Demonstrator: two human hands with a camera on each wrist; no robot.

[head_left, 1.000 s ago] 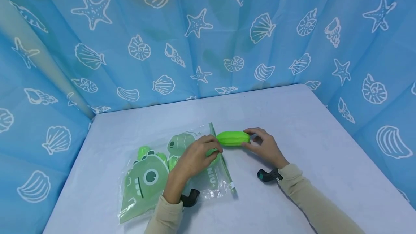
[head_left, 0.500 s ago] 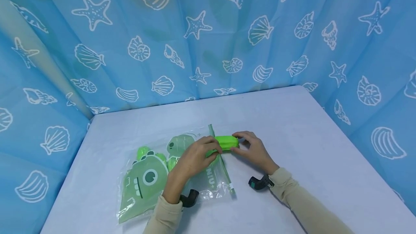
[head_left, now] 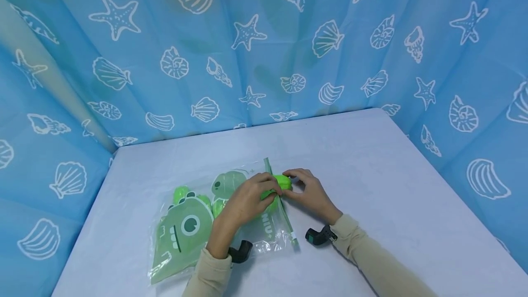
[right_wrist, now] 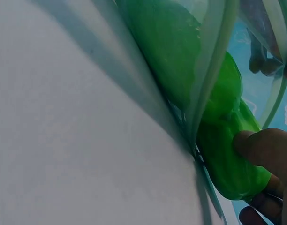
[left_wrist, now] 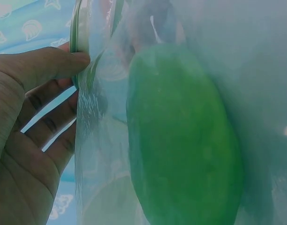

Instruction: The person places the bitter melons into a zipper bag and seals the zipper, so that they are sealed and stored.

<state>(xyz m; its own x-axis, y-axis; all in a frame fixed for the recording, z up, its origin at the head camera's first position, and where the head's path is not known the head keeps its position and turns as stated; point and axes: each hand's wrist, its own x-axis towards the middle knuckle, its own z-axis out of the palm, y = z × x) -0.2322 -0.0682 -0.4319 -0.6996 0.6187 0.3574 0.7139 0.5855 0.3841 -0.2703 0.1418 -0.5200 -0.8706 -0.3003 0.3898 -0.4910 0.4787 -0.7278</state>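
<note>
On the pale table (head_left: 371, 173), a clear zip bag (head_left: 198, 228) printed with green cartoon dinosaurs lies flat, its zip edge running beside both hands. The left hand (head_left: 247, 203) rests on the bag near its mouth, and in the left wrist view its thumb and fingers (left_wrist: 49, 65) pinch the bag's rim (left_wrist: 80, 47), holding the opening apart. The right hand (head_left: 309, 194) curls its fingers around the outer end of a bright green ridged toy (head_left: 280, 181), which lies across the zip line, partly inside the bag. In the right wrist view a fingertip (right_wrist: 260, 145) presses on the toy's end (right_wrist: 228, 159) while the bag's edge (right_wrist: 214, 93) crosses over it. Through the plastic, the left wrist view shows the green body (left_wrist: 181, 140) lying inside. More green pieces (head_left: 181, 192) sit deeper in the bag. A blue curtain (head_left: 264, 35) with white shells and starfish surrounds the table.
</note>
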